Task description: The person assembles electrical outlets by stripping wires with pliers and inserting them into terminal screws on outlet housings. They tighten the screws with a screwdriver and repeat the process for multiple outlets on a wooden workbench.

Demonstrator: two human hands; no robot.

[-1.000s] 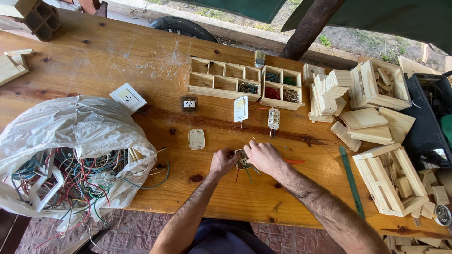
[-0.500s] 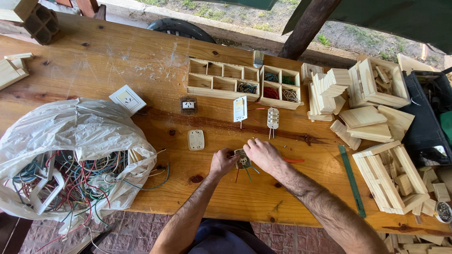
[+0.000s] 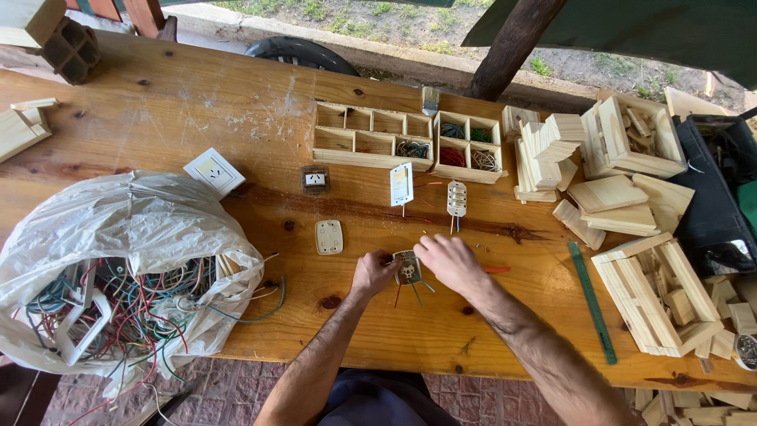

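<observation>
Presently | step: stripping wires off socket module (image 3: 408,270), centre-low of frame on table (image 3: 158,110) | left hand (image 3: 374,274) pinches its left edge | right hand (image 3: 447,260) curled over its right side | next, judged: firm pull, module braced, wires sorted to tray (image 3: 371,138).

small grey socket module (image 3: 408,270) – coloured wire stubs trailing, flat on the wooden table (image 3: 236,110), mid-front edge

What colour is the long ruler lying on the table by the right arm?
Green. The ruler shows best in the head view, lying beside the right arm.
</observation>
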